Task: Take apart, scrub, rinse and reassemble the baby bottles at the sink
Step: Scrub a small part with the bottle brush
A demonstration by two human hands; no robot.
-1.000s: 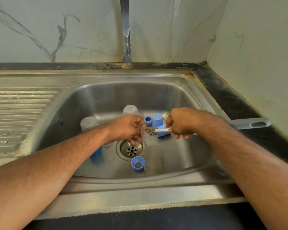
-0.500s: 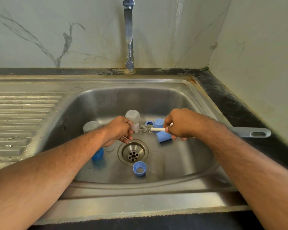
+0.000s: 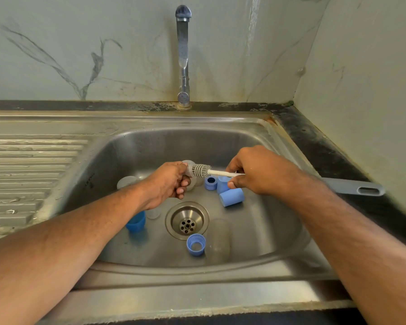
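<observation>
left hand: seen curled around a small translucent teat, which was held above the basin, left of the drain.
right hand: seen pinching the white stem of a small brush between thumb and fingers.
brush head: grey and ribbed, laid level, its tip pressed into the open mouth of the teat.
teat: pale, cloudy and soft-looking; only its rim and part of its side were shown past the fingers.
sink: a steel basin with a round drain at the middle and a ribbed draining board at the left.
blue caps: one blue cap was seen lying on its side just below the right hand; a second was stood upright behind it, partly hidden.
blue ring: stood beside those caps, under the brush stem, its dark opening upward.
threaded collar: blue, set on the basin floor just in front of the drain.
clear bottle: nearly see-through, laid beside the collar on its right.
blue cup: placed left of the drain, half covered by the left forearm.
frosted dome: seen behind the left wrist.
tap: a chrome spout stood at the back edge; no water was seen running.
grey handle: laid on the dark counter at the right, behind the right forearm.
</observation>
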